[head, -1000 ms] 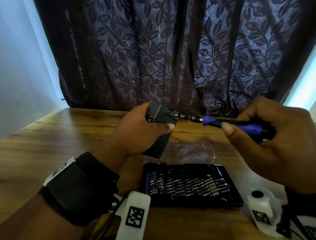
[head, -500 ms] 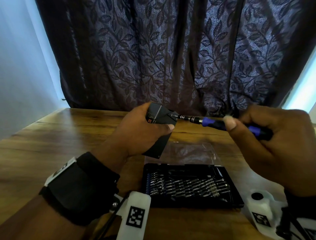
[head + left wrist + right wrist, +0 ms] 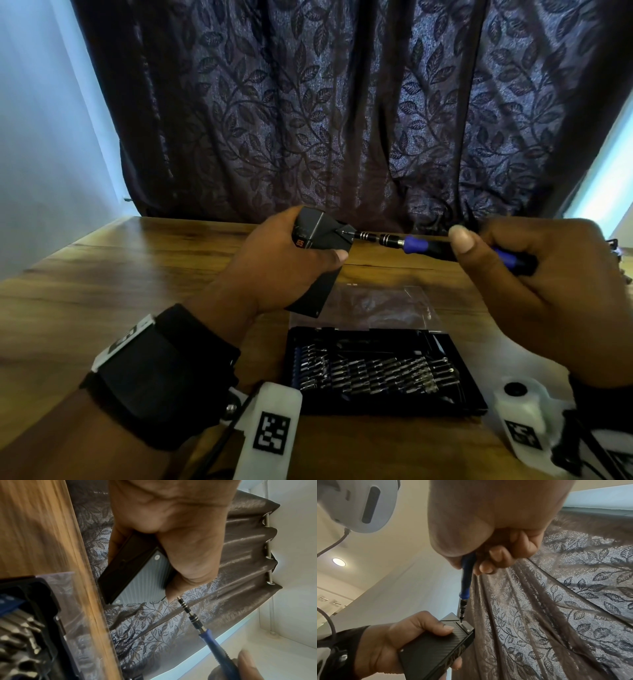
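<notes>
My left hand grips a black box-shaped device above the table, thumb across its ribbed face. My right hand holds a blue-and-black precision screwdriver by the handle, fingers curled round it. The bit tip sits in a small screw at the device's top corner. In the left wrist view the device shows under the palm and the screwdriver shaft comes in from the lower right.
An open black bit case with several metal bits lies on the wooden table below my hands, its clear lid behind it. A dark leaf-patterned curtain hangs behind the table.
My right hand's fingers have shifted round the screwdriver handle, the thumb now further back on it. The left hand and the device have stayed in place.
</notes>
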